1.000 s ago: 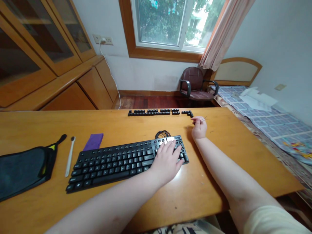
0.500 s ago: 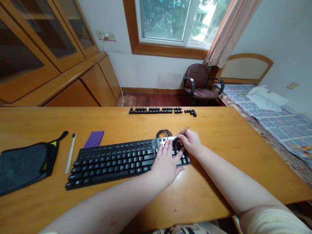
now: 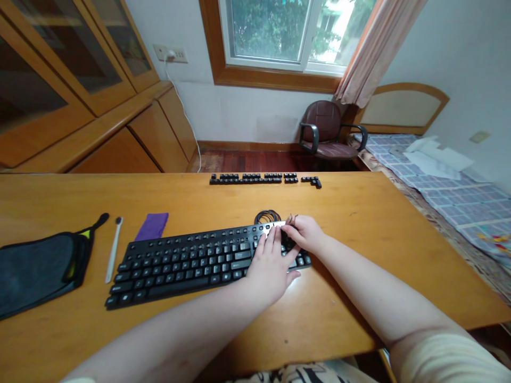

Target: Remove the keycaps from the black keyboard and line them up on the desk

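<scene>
The person's left hand [image 3: 268, 266] is lying palm-down, fingers spread wide, over the right part of a long, black plastic keyboard [image 3: 187, 263] that is sitting across the middle of the frame. The person's right hand [image 3: 305, 234] is pinching a thin, copper-brown wire tool [image 3: 292, 217] at the keyboard's far right corner; the tool's lower end is hiding behind the fingers, so what it is touching I cannot tell.

Working well here is probably depending on the left palm bearing down evenly, so the board is not skidding or tipping, and on the wire tool standing straight while force is going through it. The left index finger is lying very close to the tool, so a little more room there would likely be helping.

For pose, the left forearm is slanting in from the lower left, its thumb sticking out past the keyboard's near edge. The right forearm is slanting in from the lower right, fingers curling inward and thumb facing the left hand.

Further out, a coiled black cable [image 3: 267, 216] is lying just behind the keyboard, and small black keycaps [image 3: 245, 181] are forming neat groups along the far edge of the orange-brown wooden desk [image 3: 359, 229]. A folded purple cloth [image 3: 151, 227], a white-handled brush [image 3: 114, 250] and a dark grey fabric pouch [image 3: 40, 268] are lying toward the left.
</scene>
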A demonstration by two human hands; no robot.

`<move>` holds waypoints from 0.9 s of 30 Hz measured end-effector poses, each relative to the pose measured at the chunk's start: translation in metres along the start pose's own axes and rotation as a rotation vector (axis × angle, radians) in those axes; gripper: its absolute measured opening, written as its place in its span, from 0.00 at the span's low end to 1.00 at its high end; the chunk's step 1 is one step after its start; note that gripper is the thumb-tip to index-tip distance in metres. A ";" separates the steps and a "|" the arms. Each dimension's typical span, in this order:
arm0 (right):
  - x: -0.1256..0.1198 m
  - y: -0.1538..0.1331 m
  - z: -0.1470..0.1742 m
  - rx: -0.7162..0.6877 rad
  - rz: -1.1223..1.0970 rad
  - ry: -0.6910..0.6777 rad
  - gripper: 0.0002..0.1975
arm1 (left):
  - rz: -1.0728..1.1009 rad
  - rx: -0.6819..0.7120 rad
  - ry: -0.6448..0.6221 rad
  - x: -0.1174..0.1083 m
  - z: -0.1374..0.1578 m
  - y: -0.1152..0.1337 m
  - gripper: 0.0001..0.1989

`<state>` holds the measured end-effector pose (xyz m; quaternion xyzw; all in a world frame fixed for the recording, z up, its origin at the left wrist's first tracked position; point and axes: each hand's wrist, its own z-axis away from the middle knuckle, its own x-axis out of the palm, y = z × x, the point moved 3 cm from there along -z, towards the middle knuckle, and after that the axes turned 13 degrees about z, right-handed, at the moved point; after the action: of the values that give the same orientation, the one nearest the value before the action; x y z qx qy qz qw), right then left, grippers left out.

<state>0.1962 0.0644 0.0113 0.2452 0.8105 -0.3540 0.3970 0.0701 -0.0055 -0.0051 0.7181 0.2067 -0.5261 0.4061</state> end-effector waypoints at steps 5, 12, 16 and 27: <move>-0.002 -0.005 0.003 -0.141 0.064 0.060 0.12 | 0.022 -0.004 0.012 -0.001 0.000 0.001 0.35; -0.007 -0.008 0.008 -0.241 0.239 0.165 0.10 | 0.036 -0.010 -0.013 -0.002 0.000 0.001 0.34; -0.006 -0.009 0.009 -0.226 0.231 0.214 0.09 | 0.033 -0.016 -0.015 -0.002 0.000 0.001 0.34; -0.003 -0.006 0.012 -0.105 0.108 0.247 0.11 | 0.016 -0.008 -0.004 -0.003 0.000 0.001 0.36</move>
<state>0.1997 0.0505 0.0109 0.3090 0.8563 -0.2565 0.3249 0.0702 -0.0060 -0.0023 0.7171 0.2024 -0.5234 0.4134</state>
